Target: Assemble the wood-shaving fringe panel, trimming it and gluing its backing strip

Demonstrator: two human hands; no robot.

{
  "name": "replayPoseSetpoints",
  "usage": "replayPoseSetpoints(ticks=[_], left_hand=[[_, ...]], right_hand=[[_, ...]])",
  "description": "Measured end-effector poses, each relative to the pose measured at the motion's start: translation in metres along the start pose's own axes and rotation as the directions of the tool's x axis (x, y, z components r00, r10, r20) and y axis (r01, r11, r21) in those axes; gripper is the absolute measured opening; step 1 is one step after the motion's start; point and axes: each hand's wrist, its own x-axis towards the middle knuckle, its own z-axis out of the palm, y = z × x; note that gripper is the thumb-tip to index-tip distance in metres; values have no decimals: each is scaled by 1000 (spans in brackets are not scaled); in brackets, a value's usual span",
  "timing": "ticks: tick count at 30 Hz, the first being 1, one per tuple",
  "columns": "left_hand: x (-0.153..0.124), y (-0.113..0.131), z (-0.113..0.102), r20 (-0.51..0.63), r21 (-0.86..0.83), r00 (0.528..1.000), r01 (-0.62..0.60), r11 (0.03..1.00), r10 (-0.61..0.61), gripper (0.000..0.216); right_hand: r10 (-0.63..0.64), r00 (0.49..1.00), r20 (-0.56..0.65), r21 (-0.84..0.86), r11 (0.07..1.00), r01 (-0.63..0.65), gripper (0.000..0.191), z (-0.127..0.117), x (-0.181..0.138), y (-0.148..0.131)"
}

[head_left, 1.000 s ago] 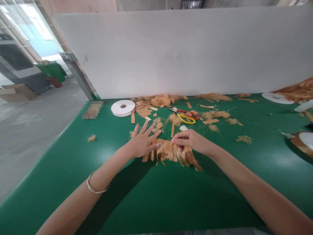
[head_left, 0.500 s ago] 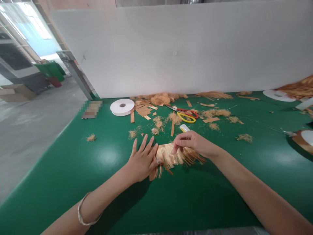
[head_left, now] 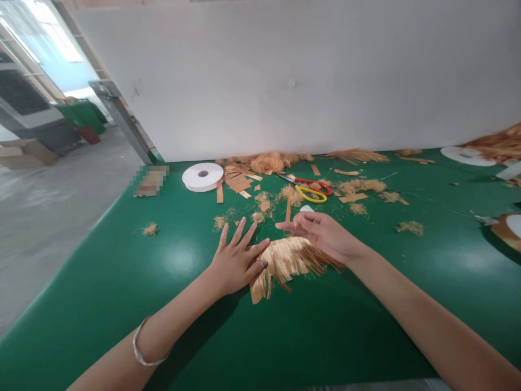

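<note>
A strip of tan raffia-like fringe (head_left: 288,258) lies on the green table in front of me. My left hand (head_left: 238,260) rests flat with spread fingers at the fringe's left end, its thumb and index finger touching it. Over the upper right part of the fringe is my right hand (head_left: 321,231), its index finger stretched to the left and the other fingers loosely bent. I see nothing held in it. Just behind that hand shows the white end of a tube (head_left: 306,208), the rest of it hidden.
Scissors with red and yellow handles (head_left: 311,194) lie farther back among tan fibre scraps (head_left: 264,203) and cut strips (head_left: 238,182). A white ribbon roll (head_left: 202,175) sits to their left. A white panel (head_left: 285,87) stands along the back of the green table (head_left: 183,326).
My right hand has shifted up toward the fringe's top edge and its index finger has straightened to the left. My left hand has moved slightly left, uncovering more of the fringe's end.
</note>
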Motion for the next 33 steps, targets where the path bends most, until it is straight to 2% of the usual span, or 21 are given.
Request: replayPoseSetpoints(ticks=[2,5,8,11,13,15,16,17,18,19,21,22,23,24,25,26,28,29,30,31,33], left_hand=[[1,0,-2,12,3,1000,-3,1000,3,48],[2,-1,-3,33,3,999,-4,1000,4,50],[2,-2,-2,39,1,999,-1,1000,1,51],[2,-2,-2,61,-16,998,-3,1000,3,53],[2,-3,-2,73,-26,997,-3,1000,5,53],[2,-3,-2,73,-28,997,-2,1000,5,54],[2,-3,-2,71,-27,997,-1,1000,3,54],[2,-3,-2,69,-25,998,0,1000,2,54],[2,-3,-2,67,-22,998,1,1000,0,54],[2,-2,-2,64,-20,998,3,1000,-1,54],[1,-2,-2,53,-12,999,0,1000,0,54],[0,-2,-2,45,-7,999,-3,1000,3,54],[0,-2,-2,37,-2,999,-8,1000,8,53],[-1,-2,-2,30,4,999,-14,1000,14,53],[-1,-2,-2,26,10,999,-20,1000,20,53],[-1,-2,-2,24,15,999,-28,1000,27,53],[-1,-3,-2,24,26,999,-48,999,47,54],[0,-3,-1,24,33,998,-59,998,58,54],[0,-3,-1,23,41,998,-67,997,66,54],[1,-2,-1,23,50,997,-70,996,69,54],[2,-1,-2,36,63,997,-67,996,64,55]], right_hand=[[-20,995,102,156,988,4,27,2,-1,2],[16,980,200,207,977,-58,25,9,-2,4],[29,977,210,283,955,-89,25,14,-6,1],[-36,985,170,320,947,-21,26,16,-12,-11],[-15,980,199,142,990,-14,28,15,-14,-21],[111,962,250,-254,966,-46,29,17,-13,-32],[177,953,246,-478,877,-39,30,20,-11,-36],[227,949,219,-683,730,-17,31,24,-7,-39],[263,949,174,-844,537,6,30,30,-2,-40],[284,950,130,-944,328,31,26,37,5,-40],[367,930,40,-997,-53,64,10,51,17,-37],[422,906,13,-981,-170,93,5,57,23,-34],[473,881,-7,-963,-240,121,8,61,26,-33],[506,862,6,-958,-244,150,9,64,28,-32],[521,852,56,-968,-180,174,9,65,29,-32],[523,841,139,-981,-43,188,16,64,28,-32],[450,820,352,-899,405,164,29,58,24,-33],[369,825,427,-767,631,115,33,54,22,-33],[274,852,445,-604,795,60,34,50,20,-32],[185,896,404,-455,890,22,35,47,19,-29],[11,976,220,-322,945,62,35,40,19,-21]])
